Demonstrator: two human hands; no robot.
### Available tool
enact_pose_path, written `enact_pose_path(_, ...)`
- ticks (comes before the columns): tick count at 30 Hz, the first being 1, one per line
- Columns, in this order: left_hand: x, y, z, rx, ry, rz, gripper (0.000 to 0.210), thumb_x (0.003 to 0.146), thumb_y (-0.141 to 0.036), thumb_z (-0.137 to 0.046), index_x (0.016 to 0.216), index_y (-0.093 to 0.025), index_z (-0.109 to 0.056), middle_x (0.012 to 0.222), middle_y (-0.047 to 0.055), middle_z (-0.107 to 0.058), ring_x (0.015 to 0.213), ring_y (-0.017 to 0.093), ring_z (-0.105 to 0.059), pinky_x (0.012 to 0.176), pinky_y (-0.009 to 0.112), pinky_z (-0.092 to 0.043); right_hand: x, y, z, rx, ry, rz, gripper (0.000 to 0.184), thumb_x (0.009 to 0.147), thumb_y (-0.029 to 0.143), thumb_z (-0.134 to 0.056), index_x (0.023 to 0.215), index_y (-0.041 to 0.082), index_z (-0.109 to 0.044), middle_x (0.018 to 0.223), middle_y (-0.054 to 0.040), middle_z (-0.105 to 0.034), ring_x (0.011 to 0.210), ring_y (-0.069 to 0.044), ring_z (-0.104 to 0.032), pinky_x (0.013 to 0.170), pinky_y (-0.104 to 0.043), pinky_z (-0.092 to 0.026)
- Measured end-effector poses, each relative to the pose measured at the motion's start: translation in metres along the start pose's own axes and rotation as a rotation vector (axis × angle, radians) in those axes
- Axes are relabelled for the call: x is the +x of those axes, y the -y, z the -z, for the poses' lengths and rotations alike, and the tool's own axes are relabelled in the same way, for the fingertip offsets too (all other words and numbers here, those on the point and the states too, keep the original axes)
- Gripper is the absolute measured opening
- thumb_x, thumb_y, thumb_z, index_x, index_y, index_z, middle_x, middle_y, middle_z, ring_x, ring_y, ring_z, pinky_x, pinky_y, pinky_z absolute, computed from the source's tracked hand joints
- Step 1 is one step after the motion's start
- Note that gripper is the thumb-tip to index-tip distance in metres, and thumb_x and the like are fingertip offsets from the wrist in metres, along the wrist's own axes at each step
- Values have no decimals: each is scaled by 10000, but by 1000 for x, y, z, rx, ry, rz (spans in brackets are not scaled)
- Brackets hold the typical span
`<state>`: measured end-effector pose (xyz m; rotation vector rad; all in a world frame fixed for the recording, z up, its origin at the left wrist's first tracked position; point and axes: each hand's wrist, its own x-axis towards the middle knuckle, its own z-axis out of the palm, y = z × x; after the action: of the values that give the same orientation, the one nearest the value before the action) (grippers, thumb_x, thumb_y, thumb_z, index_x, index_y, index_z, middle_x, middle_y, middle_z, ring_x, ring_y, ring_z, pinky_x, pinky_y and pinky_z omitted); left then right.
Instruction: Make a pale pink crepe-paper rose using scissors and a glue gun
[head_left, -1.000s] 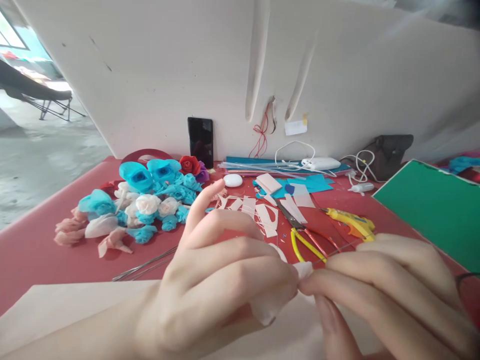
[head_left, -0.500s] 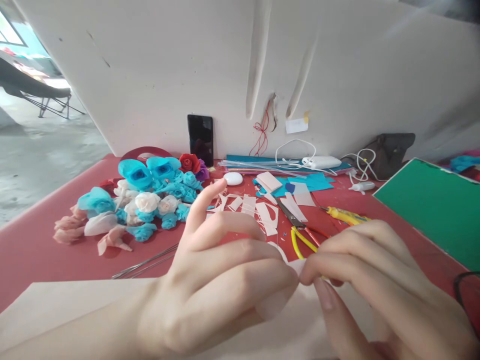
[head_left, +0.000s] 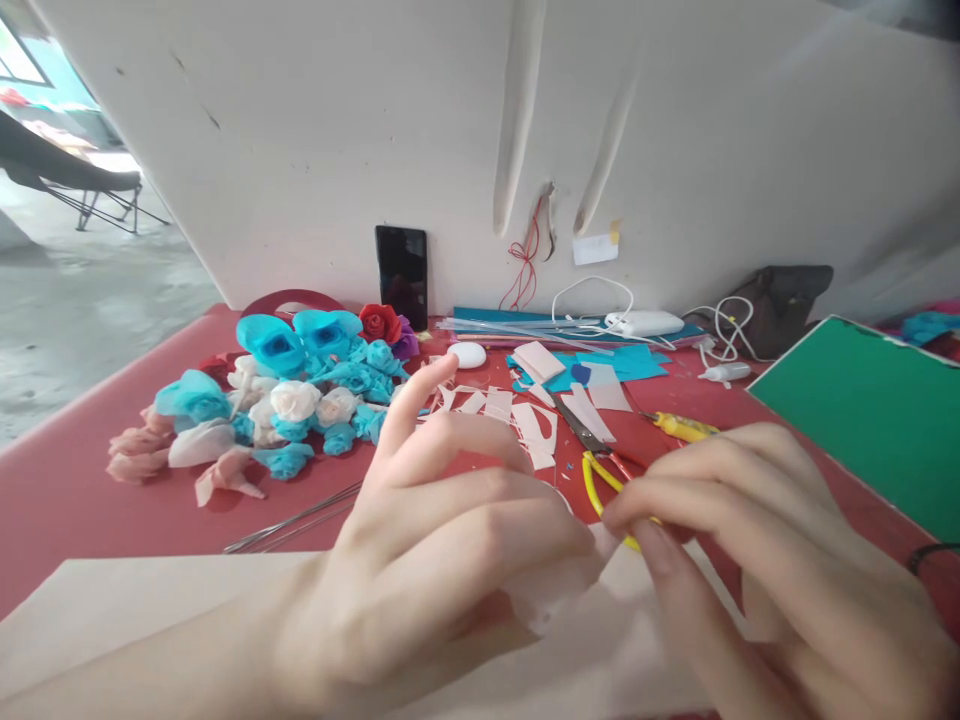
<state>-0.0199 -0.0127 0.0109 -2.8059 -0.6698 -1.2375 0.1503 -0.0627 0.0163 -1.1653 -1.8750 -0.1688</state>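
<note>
A small piece of pale pink paper (head_left: 544, 605) is pinched between my two hands, low in the middle of the head view. My left hand (head_left: 457, 540) has its fingers curled over the piece, with the little finger raised. At the paper's right edge, the thumb and forefinger of my right hand (head_left: 750, 550) press together. My fingers hide most of the piece. Under both hands lies a large pale sheet (head_left: 187, 590). Just beyond the right fingertips are scissors (head_left: 592, 480) with yellow and red handles, partly covered.
Blue, white and pink paper flowers (head_left: 292, 405) crowd the left side of the red table (head_left: 97, 500). Thin wires (head_left: 292, 522) lie before them. Paper scraps (head_left: 536, 430), a phone (head_left: 401, 275), a yellow-handled tool (head_left: 682, 427) and a green board (head_left: 877, 420) are around.
The pink paper shows more below my left fingers. My right hand has shifted slightly up and right, its fingertips still near the left hand.
</note>
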Motion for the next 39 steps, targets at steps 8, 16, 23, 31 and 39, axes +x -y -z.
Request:
enact_pose_path(8,-4,-1,-2,-71,-52,57,216,688,-166,-581,859,-273,-500,704,-81,-667,734,153,-582,1100,482,-116,-1,4,-1,36,-60,44,102,676,159,-480,641,179,-573,607,-11,-528,617,-142,-407,582,-306,-358)
enact_pose_path(16,-2,-3,-1,-80,-19,66,203,671,-156,-622,833,-260,-557,773,-71,-662,755,134,-568,1117,432,-32,-1,1,-2,5,-73,119,96,649,135,-493,642,189,-573,583,6,-527,586,-132,-413,563,-288,-358)
enact_pose_path(23,1,-3,-4,-91,-26,117,115,661,-175,-646,713,-253,-581,676,-89,-642,690,116,-566,1118,361,-58,-2,3,-3,8,-94,106,98,672,148,-504,656,195,-589,578,13,-537,578,-127,-418,559,-278,-356)
enact_pose_path(31,3,-5,-4,-49,-49,146,96,672,-209,-652,639,-243,-568,618,-99,-617,652,99,-561,1114,333,-95,-4,4,-6,-4,-115,96,98,672,149,-499,644,200,-579,566,22,-534,570,-121,-413,568,-272,-345)
enact_pose_path(39,0,-2,-6,-72,-55,140,36,715,-249,-623,695,-243,-593,622,-74,-593,650,114,-562,1129,381,-46,-4,3,-6,-18,-135,118,107,706,165,-492,655,200,-580,561,17,-528,550,-125,-412,568,-288,-338)
